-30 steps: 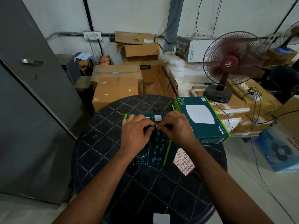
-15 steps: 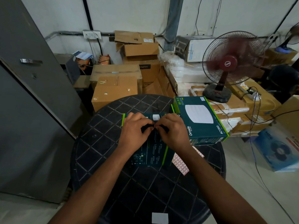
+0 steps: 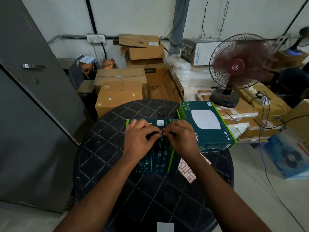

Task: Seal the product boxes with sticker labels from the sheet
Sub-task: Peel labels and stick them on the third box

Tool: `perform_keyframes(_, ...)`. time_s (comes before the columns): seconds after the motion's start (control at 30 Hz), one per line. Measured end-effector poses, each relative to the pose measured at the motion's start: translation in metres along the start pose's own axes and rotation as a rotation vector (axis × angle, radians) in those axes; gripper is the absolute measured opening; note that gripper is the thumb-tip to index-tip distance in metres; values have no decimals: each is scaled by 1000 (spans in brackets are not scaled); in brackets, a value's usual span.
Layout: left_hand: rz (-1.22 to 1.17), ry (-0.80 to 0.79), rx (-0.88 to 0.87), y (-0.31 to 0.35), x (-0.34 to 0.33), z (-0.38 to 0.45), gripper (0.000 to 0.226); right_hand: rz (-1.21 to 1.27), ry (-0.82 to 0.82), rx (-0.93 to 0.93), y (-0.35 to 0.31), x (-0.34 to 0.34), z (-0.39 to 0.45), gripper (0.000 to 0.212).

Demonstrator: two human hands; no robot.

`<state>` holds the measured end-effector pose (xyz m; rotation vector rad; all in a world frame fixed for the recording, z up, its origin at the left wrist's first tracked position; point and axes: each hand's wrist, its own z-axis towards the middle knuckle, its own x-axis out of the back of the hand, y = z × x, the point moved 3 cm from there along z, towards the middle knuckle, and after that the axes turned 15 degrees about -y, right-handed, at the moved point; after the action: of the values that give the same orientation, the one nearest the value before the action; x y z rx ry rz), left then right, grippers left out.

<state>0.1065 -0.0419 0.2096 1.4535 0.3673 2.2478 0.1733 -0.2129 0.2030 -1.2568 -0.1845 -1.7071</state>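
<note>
Two hands meet over the near product box on the round black worktop. Both forearms reach forward, wrists bent down. The left hand and right hand curl their fingers tip to tip, pinching one small sticker between them above the box's top face. Two green boxes show: this one and a second box just beside it to the right. One sticker sheet lies partly under the right forearm.

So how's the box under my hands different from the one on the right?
The near box lies with its dark printed text side up, both hands working over it. The far box shows a white device picture, untouched, and overhangs the table edge. Both are teal with green trim.
</note>
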Motion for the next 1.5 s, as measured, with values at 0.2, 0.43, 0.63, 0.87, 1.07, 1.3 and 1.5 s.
perform_keyframes(0.2,55,28,13,5,-9,2,8,19,-17,1,5,5,-6,13)
perform_keyframes(0.43,-31,9,-8,-18,5,-9,18,19,3,-77,9,10,-1,10)
perform_keyframes(0.63,-184,20,87,-47,14,-15,21,235,29,-211,22,5,-6,16)
perform_keyframes(0.87,-450,30,173,-74,30,-21,24,294,-1,-277,47,31,-13,22)
perform_keyframes(1.07,-621,25,220,-83,33,-23,27,345,57,-262,54,27,-17,18)
perform_keyframes(1.3,-755,16,252,-91,29,-28,19,495,19,-274,70,35,-25,15)
perform_keyframes(1.5,-759,40,235,-85,28,-27,17,606,46,-271,70,26,-26,16)
